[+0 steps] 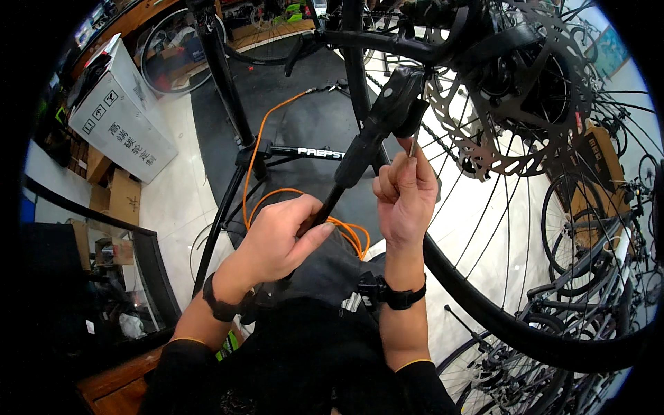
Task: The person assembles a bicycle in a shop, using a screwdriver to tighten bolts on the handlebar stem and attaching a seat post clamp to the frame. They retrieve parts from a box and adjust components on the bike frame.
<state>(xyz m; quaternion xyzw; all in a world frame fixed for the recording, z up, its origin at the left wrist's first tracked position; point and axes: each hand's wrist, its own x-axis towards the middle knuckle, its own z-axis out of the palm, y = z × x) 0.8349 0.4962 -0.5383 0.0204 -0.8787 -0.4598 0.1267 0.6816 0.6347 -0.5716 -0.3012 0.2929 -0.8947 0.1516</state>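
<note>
My left hand (pixel 280 235) is wrapped round the thin lower leg of a black bar that looks like a bicycle kickstand (pixel 370 142). Its thick upper end meets the frame beside the wheel's disc brake rotor (pixel 546 90). My right hand (pixel 407 190) pinches a thin metal rod, apparently a hex key (pixel 414 144), between thumb and fingers. The key points up along the kickstand's upper end; its tip is hard to make out. A chain (pixel 436 137) hangs behind the wheel's spokes.
The wheel's black tyre (pixel 512 321) curves along my right. A black work stand (pixel 235 131) rises at left, with an orange hose (pixel 254 159) looped near it over a dark mat (pixel 207 104). A white carton (pixel 128 114) stands far left; several bicycles (pixel 574 297) crowd the right.
</note>
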